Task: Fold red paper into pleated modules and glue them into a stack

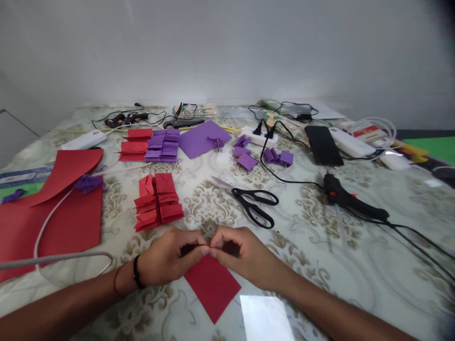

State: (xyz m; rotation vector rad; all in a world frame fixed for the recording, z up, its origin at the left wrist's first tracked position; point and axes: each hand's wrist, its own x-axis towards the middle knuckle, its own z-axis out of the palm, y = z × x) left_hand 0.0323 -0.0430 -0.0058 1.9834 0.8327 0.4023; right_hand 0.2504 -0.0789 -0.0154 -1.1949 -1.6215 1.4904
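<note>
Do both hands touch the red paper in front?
Touching. The head view shows the left hand and right hand pinching the top corner of the red paper.

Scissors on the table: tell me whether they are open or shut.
Partly open. The scissors lie flat with their two black handle loops spread apart and the blades splayed into a narrow V.

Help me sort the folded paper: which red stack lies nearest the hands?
The front red stack, just beyond the left hand; the rear red stack lies beside the purple stack.
</note>
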